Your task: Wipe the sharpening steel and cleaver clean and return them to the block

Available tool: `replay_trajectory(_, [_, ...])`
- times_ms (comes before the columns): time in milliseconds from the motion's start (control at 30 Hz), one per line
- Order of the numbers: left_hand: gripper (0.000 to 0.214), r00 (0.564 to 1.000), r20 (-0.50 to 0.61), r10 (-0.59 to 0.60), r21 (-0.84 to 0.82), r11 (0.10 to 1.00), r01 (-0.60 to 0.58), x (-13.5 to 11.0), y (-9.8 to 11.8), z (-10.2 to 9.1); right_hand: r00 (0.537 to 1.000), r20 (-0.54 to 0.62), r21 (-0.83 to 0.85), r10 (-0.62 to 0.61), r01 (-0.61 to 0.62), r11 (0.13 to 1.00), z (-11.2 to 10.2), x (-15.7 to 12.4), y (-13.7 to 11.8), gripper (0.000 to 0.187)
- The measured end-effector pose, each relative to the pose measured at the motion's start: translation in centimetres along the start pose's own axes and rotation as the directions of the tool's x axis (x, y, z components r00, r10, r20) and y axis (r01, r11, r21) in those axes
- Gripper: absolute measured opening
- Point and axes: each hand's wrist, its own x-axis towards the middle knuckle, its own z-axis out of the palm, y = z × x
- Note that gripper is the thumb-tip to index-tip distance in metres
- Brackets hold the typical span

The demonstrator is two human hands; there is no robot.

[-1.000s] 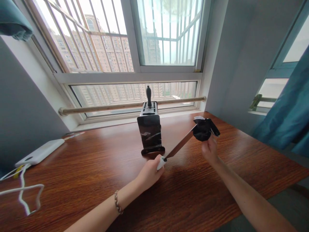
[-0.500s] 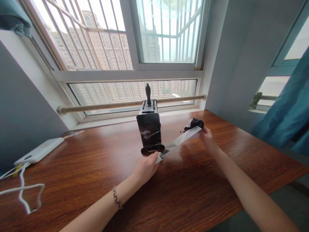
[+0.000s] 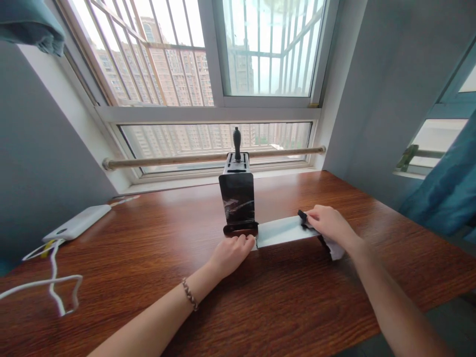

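Observation:
A wide cleaver blade (image 3: pixel 279 231) lies flat on the wooden desk (image 3: pixel 148 248), just in front of a black knife block (image 3: pixel 238 201). My left hand (image 3: pixel 232 253) is closed around the knife's white handle at the blade's left end. My right hand (image 3: pixel 329 224) presses a black and white cloth (image 3: pixel 334 249) onto the right end of the blade, fingers curled over it. One black-handled knife (image 3: pixel 237 142) stands in the block.
A white power bank (image 3: pixel 77 223) with a looping white cable (image 3: pixel 55 287) lies at the desk's left. A wooden rail (image 3: pixel 178 159) runs along the window behind the block. Blue curtain hangs at the right (image 3: pixel 446 198).
The knife, held tilted up off the desk a second ago, has come down flat. My right hand with the cloth dropped from the raised tip onto the blade.

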Motion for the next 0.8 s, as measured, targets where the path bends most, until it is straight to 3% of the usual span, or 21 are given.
replay_trajectory(67, [0.016, 1.000, 0.011, 0.014, 0.025, 1.000, -0.015, 0.0, 0.1, -0.1, 0.995, 0.080, -0.278, 0.057, -0.033, 0.960, 0.6, -0.7, -1.7, 0.032])
replay_trajectory(133, [0.017, 0.999, 0.017, 0.030, 0.046, 0.998, -0.031, 0.1, 0.2, -0.3, 0.991, 0.094, -0.416, 0.100, -0.052, 0.908, 1.2, -1.1, -2.7, 0.032])
replay_trajectory(333, [0.018, 0.997, 0.003, 0.078, 0.084, 0.993, -0.078, 0.1, 0.6, -0.8, 0.959, 0.244, -0.306, 0.141, -0.062, 0.950, 2.4, -1.5, -4.4, 0.031])
replay_trajectory(400, [0.019, 0.996, -0.008, 0.085, 0.092, 0.992, -0.084, 0.1, 0.7, -0.9, 0.959, 0.277, -0.220, 0.053, 0.010, 0.975, 3.1, -1.8, -5.6, 0.030])
replay_trajectory(467, [0.019, 0.995, -0.020, 0.098, 0.095, 0.991, -0.096, 0.1, 0.8, -1.1, 0.950, 0.284, -0.055, -0.127, 0.148, 0.987, 4.0, -2.5, -7.0, 0.028])
replay_trajectory(533, [0.018, 0.993, -0.033, 0.112, 0.097, 0.989, -0.108, 0.1, 0.9, -1.3, 0.917, 0.238, 0.104, -0.320, 0.303, 0.947, 4.9, -3.3, -8.2, 0.028])
replay_trajectory(600, [0.017, 0.991, -0.045, 0.122, 0.100, 0.988, -0.117, 0.2, 1.0, -1.5, 0.882, 0.174, 0.164, -0.438, 0.412, 0.896, 5.6, -4.0, -9.0, 0.026])
replay_trajectory(700, [0.016, 0.990, -0.056, 0.132, 0.105, 0.987, -0.126, 0.1, 1.1, -1.8, 0.859, 0.121, 0.178, -0.497, 0.474, 0.863, 6.2, -4.3, -9.3, 0.022])
replay_trajectory(800, [0.017, 0.989, -0.063, 0.132, 0.109, 0.986, -0.124, 0.1, 1.2, -1.9, 0.873, 0.099, 0.159, -0.477, 0.459, 0.874, 6.4, -3.8, -8.9, 0.023])
